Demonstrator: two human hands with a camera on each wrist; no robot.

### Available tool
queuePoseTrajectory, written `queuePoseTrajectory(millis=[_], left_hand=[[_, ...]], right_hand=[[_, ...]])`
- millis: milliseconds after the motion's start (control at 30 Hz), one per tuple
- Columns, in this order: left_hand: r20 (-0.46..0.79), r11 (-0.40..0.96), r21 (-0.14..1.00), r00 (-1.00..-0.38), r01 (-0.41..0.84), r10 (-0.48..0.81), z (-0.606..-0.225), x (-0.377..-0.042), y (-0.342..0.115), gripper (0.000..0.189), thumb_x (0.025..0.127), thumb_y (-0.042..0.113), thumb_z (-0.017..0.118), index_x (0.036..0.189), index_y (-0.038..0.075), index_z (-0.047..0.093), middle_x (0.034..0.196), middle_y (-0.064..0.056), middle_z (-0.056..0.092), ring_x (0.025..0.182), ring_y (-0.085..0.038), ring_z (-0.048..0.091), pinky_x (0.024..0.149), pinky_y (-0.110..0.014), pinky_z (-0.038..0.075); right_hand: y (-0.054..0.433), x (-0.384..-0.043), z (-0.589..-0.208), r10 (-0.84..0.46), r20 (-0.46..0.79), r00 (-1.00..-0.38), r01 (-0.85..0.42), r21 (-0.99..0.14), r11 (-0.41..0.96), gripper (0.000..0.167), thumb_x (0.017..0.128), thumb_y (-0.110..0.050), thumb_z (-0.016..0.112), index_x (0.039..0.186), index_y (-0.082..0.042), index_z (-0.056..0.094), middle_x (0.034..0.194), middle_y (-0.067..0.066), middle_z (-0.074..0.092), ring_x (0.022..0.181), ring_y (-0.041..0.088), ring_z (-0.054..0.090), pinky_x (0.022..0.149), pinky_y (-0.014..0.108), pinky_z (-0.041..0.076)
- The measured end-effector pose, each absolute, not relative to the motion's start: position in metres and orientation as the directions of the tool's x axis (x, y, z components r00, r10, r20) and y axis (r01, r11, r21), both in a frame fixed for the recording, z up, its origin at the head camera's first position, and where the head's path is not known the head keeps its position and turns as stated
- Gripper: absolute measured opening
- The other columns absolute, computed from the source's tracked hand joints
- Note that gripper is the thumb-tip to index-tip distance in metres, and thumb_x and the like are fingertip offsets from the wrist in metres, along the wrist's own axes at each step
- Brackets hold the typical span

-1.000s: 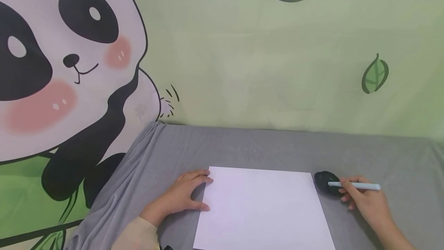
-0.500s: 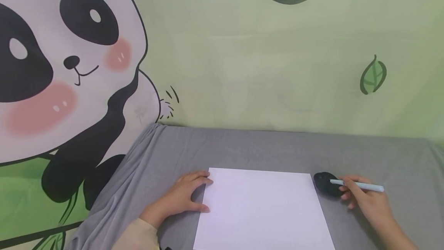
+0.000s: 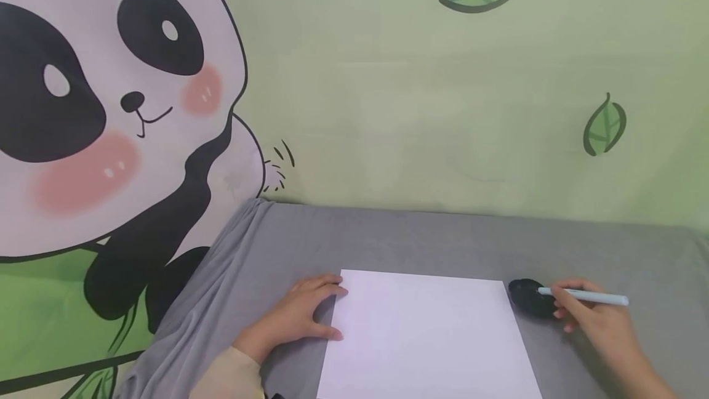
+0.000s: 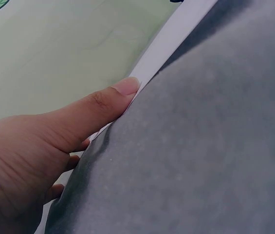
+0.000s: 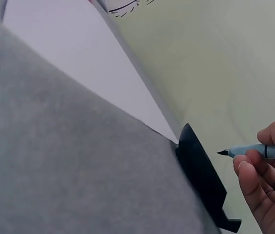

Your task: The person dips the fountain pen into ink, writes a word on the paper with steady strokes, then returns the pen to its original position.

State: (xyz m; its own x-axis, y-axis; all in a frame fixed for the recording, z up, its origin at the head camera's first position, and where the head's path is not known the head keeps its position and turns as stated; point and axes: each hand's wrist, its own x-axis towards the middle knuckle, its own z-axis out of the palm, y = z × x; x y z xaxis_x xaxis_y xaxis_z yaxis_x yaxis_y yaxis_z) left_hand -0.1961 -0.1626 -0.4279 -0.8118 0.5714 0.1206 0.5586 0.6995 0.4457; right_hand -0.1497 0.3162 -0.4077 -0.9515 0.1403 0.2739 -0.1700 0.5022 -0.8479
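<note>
A blank white sheet of paper [image 3: 426, 331] lies on the grey cloth. My left hand [image 3: 299, 313] rests at its left edge with thumb and fingers spread, the tips on the paper. The left wrist view shows the thumb [image 4: 103, 105] lying along the paper's edge [image 4: 176, 36]. My right hand [image 3: 598, 313] pinches a light blue fountain pen [image 3: 595, 297], its dark nib pointing left. Under the nib in the head view sits a black shallow dish [image 3: 526, 300], close to the paper's upper right corner. In the right wrist view the nib is raised above the dish [image 5: 200, 168].
Grey cloth [image 3: 388, 236] covers the table and bunches in folds at the left. Behind it stands a pale green backdrop [image 3: 415, 109] printed with a panda [image 3: 166, 140] and leaves. A small dark object [image 3: 278, 396] shows at the bottom edge near the left sleeve.
The pen has shifted slightly right relative to the black dish, still in my right hand. My left hand keeps its place on the paper. The head view has turned a little.
</note>
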Motion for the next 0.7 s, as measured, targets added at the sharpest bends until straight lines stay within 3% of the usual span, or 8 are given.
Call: queuePoseTrajectory(millis=[267, 433, 700], left_hand=[[0.115, 0.701, 0.445, -0.812, 0.558, 0.573, -0.427, -0.196, -0.161, 0.071, 0.071, 0.048, 0.080, 0.128, 0.013, 0.057, 0.143, -0.009, 0.049, 0.135, -0.033, 0.042, 0.110, -0.058, 0.029], [0.114, 0.702, 0.448, -0.814, 0.554, 0.569, -0.428, -0.196, -0.162, 0.071, 0.070, 0.047, 0.080, 0.128, 0.013, 0.057, 0.143, -0.009, 0.049, 0.135, -0.034, 0.041, 0.110, -0.058, 0.029], [0.118, 0.702, 0.440, -0.811, 0.560, 0.573, -0.426, -0.196, -0.160, 0.069, 0.071, 0.045, 0.081, 0.127, 0.013, 0.058, 0.142, -0.010, 0.050, 0.135, -0.034, 0.042, 0.110, -0.057, 0.030]], right_hand=[[0.315, -0.150, -0.395, 0.143, 0.237, -0.961, -0.125, -0.834, 0.538, 0.007, 0.094, -0.019, 0.062, 0.093, -0.015, 0.067, 0.065, -0.012, 0.065, 0.053, 0.009, 0.062, 0.048, 0.024, 0.051], [0.312, -0.151, -0.389, 0.099, 0.248, -0.964, -0.164, -0.841, 0.516, 0.013, 0.095, -0.017, 0.060, 0.096, -0.006, 0.065, 0.069, -0.010, 0.069, 0.058, 0.007, 0.066, 0.049, 0.026, 0.053], [0.306, -0.150, -0.375, 0.055, 0.250, -0.967, -0.195, -0.859, 0.473, 0.008, 0.096, -0.014, 0.058, 0.095, -0.007, 0.062, 0.074, -0.014, 0.071, 0.063, 0.006, 0.068, 0.049, 0.028, 0.053]])
